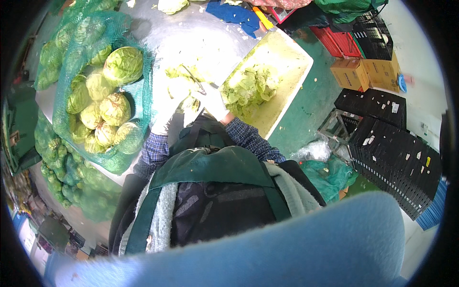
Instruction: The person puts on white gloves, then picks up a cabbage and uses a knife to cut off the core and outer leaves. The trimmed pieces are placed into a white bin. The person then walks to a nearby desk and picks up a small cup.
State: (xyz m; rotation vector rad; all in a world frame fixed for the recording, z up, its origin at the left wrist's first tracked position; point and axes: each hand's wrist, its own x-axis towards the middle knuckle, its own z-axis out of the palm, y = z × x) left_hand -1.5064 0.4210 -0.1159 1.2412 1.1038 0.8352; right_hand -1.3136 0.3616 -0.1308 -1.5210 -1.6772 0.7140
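Observation:
Strong glare washes out the middle of the metal table [143,32]. My left hand [164,111], in a white glove, holds a pale cabbage [178,87] at the table's near side; the fingers' outline is lost in the light. In my white-gloved right hand [212,102] is a thin dark tool [193,79], apparently a knife, slanting over the cabbage. Loose leaves lie around both hands. Right of them stands a pale plastic bin [287,104] with torn cabbage leaves [251,89] inside. A green mesh sack [143,97] to the left holds several whole cabbages [123,66].
A blue cloth [233,18] and a yellow-handled tool [263,18] lie at the far side. More sacked cabbages [64,165] are below the table's left edge. Black crates [391,158], cardboard boxes [349,73] and plastic wrap [313,150] are on the right floor.

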